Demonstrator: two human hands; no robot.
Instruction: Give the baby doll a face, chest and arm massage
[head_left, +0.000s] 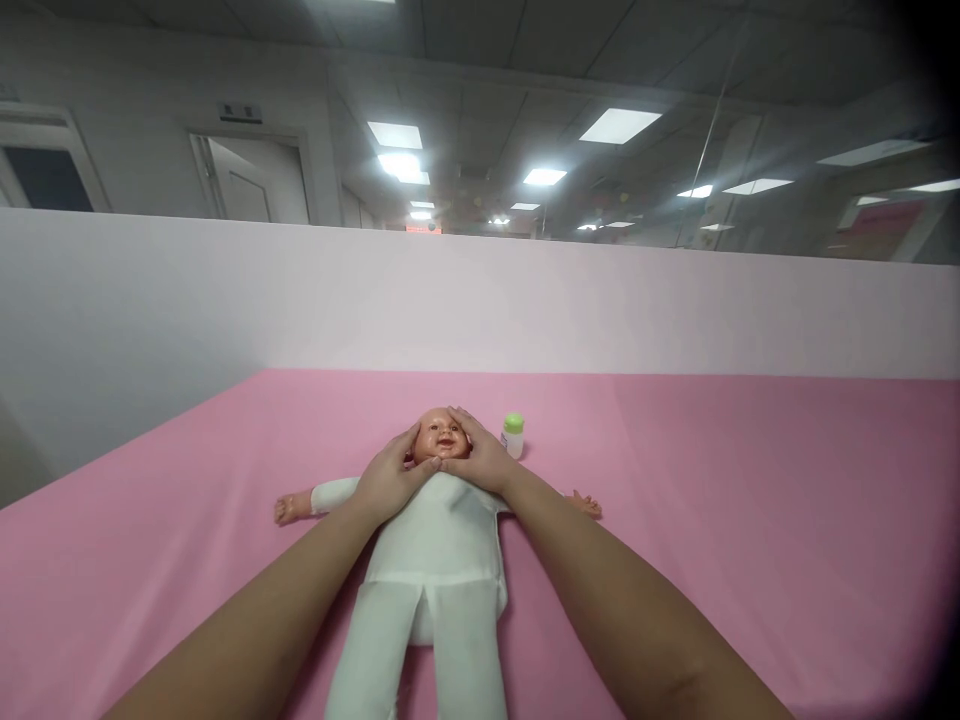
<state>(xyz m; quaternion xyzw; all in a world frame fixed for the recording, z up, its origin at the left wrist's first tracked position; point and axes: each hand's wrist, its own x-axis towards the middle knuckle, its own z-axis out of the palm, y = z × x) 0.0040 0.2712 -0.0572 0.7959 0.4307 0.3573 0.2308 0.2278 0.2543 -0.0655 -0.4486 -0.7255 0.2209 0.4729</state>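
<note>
A baby doll (431, 540) with a soft white cloth body lies on its back, its hard plastic head (436, 425) at the far end and its legs towards me. My left hand (394, 475) rests against the left side of the face, thumb at the chin and fingers along the cheek. On the other side, my right hand (484, 455) lies along the cheek and temple, its thumb also at the chin. Both thumb tips come close together below the mouth. Fingers and thumb of each hand are spread apart, lying on the doll without closing round it.
A small bottle with a green cap (513, 436) stands just right of the doll's head. Beneath everything is a pink sheet (720, 500). A white partition (525, 300) rises behind it, with glass above. A doorway (255, 180) shows in the back left.
</note>
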